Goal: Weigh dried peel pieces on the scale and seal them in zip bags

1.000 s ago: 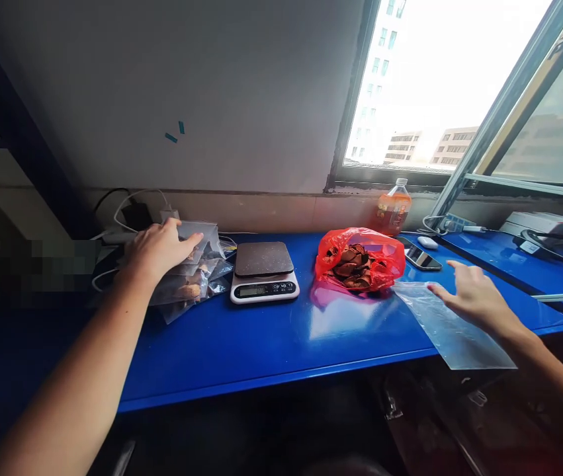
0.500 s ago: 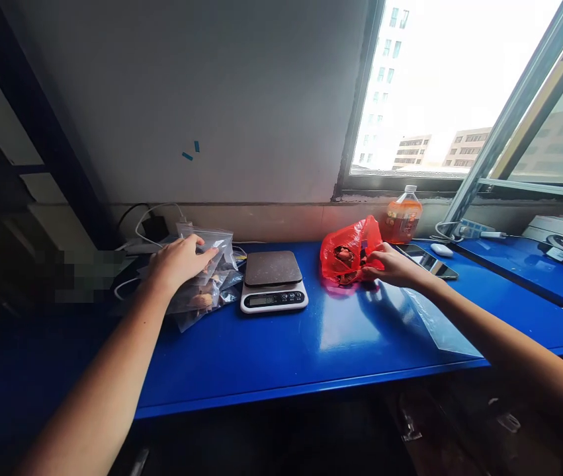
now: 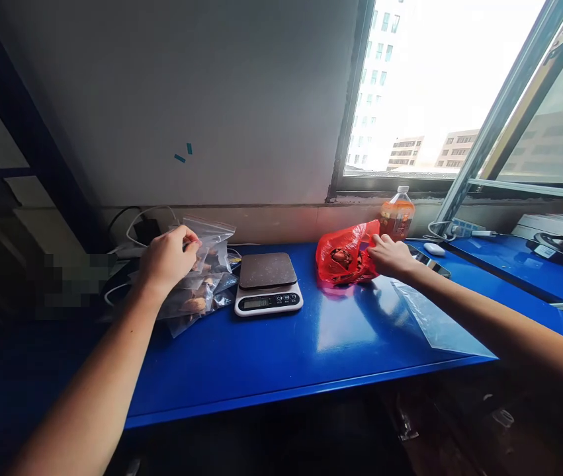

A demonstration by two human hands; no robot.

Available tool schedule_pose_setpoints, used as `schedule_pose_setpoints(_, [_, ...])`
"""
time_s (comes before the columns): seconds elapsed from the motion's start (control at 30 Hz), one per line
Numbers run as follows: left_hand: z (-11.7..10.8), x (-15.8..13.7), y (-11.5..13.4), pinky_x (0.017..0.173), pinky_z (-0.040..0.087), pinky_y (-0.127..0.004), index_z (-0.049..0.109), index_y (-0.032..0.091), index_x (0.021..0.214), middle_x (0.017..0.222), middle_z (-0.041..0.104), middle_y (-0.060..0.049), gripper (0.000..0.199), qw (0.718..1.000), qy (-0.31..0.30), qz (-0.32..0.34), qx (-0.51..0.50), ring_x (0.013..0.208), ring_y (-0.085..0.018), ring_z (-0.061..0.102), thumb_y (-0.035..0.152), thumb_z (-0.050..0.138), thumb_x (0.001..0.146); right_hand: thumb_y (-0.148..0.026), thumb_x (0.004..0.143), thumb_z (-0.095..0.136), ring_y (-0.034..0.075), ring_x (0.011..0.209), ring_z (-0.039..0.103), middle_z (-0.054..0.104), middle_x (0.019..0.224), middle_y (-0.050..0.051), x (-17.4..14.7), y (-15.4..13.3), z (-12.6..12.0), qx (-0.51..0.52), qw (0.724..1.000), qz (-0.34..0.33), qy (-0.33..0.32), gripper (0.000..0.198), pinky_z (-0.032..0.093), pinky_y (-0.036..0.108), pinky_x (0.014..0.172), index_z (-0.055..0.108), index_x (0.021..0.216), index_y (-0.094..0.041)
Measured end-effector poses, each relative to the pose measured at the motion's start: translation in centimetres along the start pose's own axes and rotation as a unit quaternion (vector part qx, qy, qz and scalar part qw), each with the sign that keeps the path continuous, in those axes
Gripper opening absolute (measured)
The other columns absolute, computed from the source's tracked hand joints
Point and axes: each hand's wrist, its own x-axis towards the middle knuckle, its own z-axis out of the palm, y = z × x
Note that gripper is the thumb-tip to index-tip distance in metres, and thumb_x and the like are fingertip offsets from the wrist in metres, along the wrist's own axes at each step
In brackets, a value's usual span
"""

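Head view: you have both bare arms over a glossy blue tabletop [image 3: 241, 357], left one from the lower left, right one from the right edge.
Right hand [image 3: 393, 256]: right of center; your fingers and thumb are pinched together, clamped on the gathered edge of the red bag.
Red bag [image 3: 328, 258]: thin, shiny, crinkled film, right of center; slumped and rounded, its mouth pulled up into a peak on your right-hand side.
Brown pieces [image 3: 341, 258]: inside the red bag; dry-looking, curled, rough-edged.
Left hand [image 3: 168, 261]: left of center, at the zip bags; your thumb and forefinger are bent close to each other. Can't tell if film is nipped between them.
Zip bags [image 3: 194, 291]: limp clear plastic, overlapping in a loose pile left of center; tan-brown lumps show through.
Scale [image 3: 267, 274]: mid-frame, between your hands; flat dark square plate, speckled, on a white rounded base. Display digits too small to read.
Flat bag [image 3: 434, 324]: clear, smooth sheet of plastic at lower right, lying under your right forearm.
Bottle [image 3: 397, 218]: clear plastic, orange-brown inside, upright behind your right hand.
Phone [image 3: 433, 264]: dark glossy slab, right of your right hand, partly hidden.
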Motion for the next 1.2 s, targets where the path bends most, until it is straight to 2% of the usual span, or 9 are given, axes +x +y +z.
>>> schedule_pose_setpoints(0.13, [-1.5,-1.4,3.2,0.099,0.042,-0.037,0.058,0.019,0.085,0.106,0.062,-0.010,0.011,0.981,0.133,0.103,-0.097,0.109,-0.026,0.057,0.026,0.050,0.087,-0.018,0.087,0.046,0.029,0.105,0.050,0.054,0.111,0.020,-0.7,-1.0,-1.2,0.075,0.993,0.029,0.089,0.020,0.048,0.039,0.078,0.064,0.092,-0.013])
schedule_pose_setpoints(0.2, [-2.0,-2.8,5.5,0.100,0.042,-0.038,0.058,0.019,0.084,0.104,0.061,-0.010,0.009,0.960,0.178,0.159,-0.149,0.107,-0.025,0.057,0.025,0.052,0.089,-0.027,0.088,0.048,0.026,0.099,0.053,0.057,0.103,0.016,-1.6,-3.1,-2.5,0.245,0.948,0.042,0.198,0.017,0.047,0.038,0.081,0.061,0.088,-0.015])
schedule_pose_setpoints(0.27, [-2.0,-4.5,7.7,0.096,0.044,-0.038,0.058,0.020,0.087,0.103,0.062,-0.008,0.007,0.948,0.158,0.220,-0.166,0.103,-0.023,0.057,0.021,0.053,0.090,-0.037,0.088,0.049,0.021,0.085,0.056,0.059,0.092,0.009,-2.5,-6.4,-4.2,0.479,0.842,0.013,0.248,0.021,0.047,0.035,0.077,0.057,0.089,-0.017])
schedule_pose_setpoints(0.4, [-0.5,-7.2,10.6,0.079,0.049,-0.030,0.060,0.019,0.093,0.092,0.063,-0.004,0.013,0.899,0.074,0.375,-0.214,0.086,-0.018,0.055,0.009,0.051,0.090,-0.047,0.085,0.055,0.014,0.071,0.055,0.058,0.079,0.000,-2.8,-13.2,-6.8,0.778,0.616,-0.083,0.088,0.032,0.044,0.026,0.064,0.057,0.102,-0.019])
schedule_pose_setpoints(0.5, [0.7,-8.3,11.1,0.080,0.050,-0.030,0.060,0.017,0.095,0.094,0.063,-0.005,0.018,0.880,-0.007,0.413,-0.234,0.086,-0.017,0.056,0.005,0.049,0.089,-0.041,0.076,0.067,0.012,0.066,0.053,0.057,0.075,-0.001,-2.5,-15.6,-6.5,0.838,0.532,-0.117,-0.031,0.031,0.040,0.024,0.061,0.060,0.097,-0.019])
schedule_pose_setpoints(0.63, [0.9,-8.8,11.1,0.092,0.049,-0.032,0.062,0.018,0.100,0.104,0.062,-0.006,0.022,0.862,-0.130,0.417,-0.257,0.102,-0.019,0.057,0.005,0.049,0.087,-0.043,0.081,0.067,0.012,0.070,0.053,0.059,0.080,0.001,-2.9,-15.1,-4.6,0.802,0.574,-0.143,-0.081,0.030,0.041,0.024,0.064,0.063,0.095,-0.017])
schedule_pose_setpoints(0.77, [0.3,-8.7,11.4,0.088,0.050,-0.031,0.063,0.019,0.100,0.103,0.062,-0.005,0.011,0.867,-0.226,0.340,-0.285,0.096,-0.018,0.059,0.022,0.057,0.090,-0.051,0.081,0.065,0.011,0.058,0.049,0.054,0.067,-0.001,-3.2,-14.3,-3.7,0.781,0.601,-0.130,-0.112,0.036,0.038,0.024,0.056,0.055,0.078,-0.017])
schedule_pose_setpoints(0.9, [0.7,-8.5,11.3,0.081,0.049,-0.028,0.063,0.019,0.091,0.093,0.062,-0.002,0.014,0.886,-0.223,0.291,-0.283,0.085,-0.014,0.060,0.024,0.050,0.095,-0.052,0.078,0.067,0.010,0.057,0.049,0.056,0.067,-0.001,-3.8,-14.7,-4.1,0.776,0.598,-0.131,-0.151,0.038,0.039,0.022,0.053,0.056,0.076,-0.016])
schedule_pose_setpoints(1.2, [1.6,-8.7,11.4,0.069,0.049,-0.024,0.058,0.018,0.086,0.084,0.062,0.000,0.003,0.893,-0.167,0.316,-0.274,0.073,-0.012,0.059,0.019,0.059,0.089,-0.029,0.068,0.061,0.011,0.056,0.056,0.061,0.063,0.001,-4.4,-15.5,-4.7,0.793,0.573,-0.090,-0.184,0.014,0.042,0.021,0.049,0.058,0.066,-0.016])
